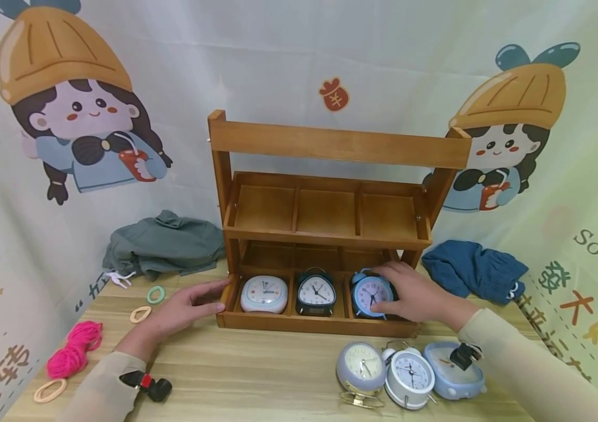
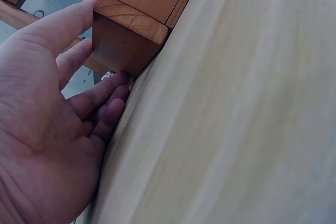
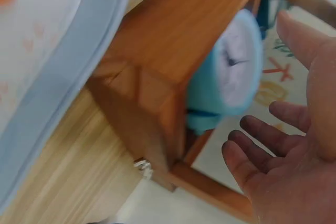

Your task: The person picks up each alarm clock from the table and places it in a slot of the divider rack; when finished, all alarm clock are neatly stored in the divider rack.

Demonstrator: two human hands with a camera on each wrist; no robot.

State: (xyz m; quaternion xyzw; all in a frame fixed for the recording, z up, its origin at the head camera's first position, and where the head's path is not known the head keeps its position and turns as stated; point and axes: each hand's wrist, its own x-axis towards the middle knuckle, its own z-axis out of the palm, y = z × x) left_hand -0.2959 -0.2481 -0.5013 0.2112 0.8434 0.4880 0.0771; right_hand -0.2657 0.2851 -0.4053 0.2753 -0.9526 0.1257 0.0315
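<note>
In the head view a light-blue twin-bell alarm clock (image 1: 372,296) stands in the lower right compartment of a wooden shelf (image 1: 325,325). My right hand (image 1: 412,293) is beside it, thumb overlapping its face. The right wrist view shows that hand (image 3: 289,156) with fingers spread, apart from the clock (image 3: 239,66). At the shelf's lower left end, my left hand (image 1: 185,310) touches the wood with fingertips and thumb. Its thumb and fingers show around the shelf's corner (image 2: 131,30) in the left wrist view. A white clock (image 1: 264,294) and a black clock (image 1: 316,295) fill the other lower front compartments.
Before the shelf's right end stand a lavender clock (image 1: 361,367), a white twin-bell clock (image 1: 410,378) and a blue clock (image 1: 454,369). Pink yarn (image 1: 74,350) and several rings lie left. Grey cloth (image 1: 164,243) and blue cloth (image 1: 472,271) flank the shelf.
</note>
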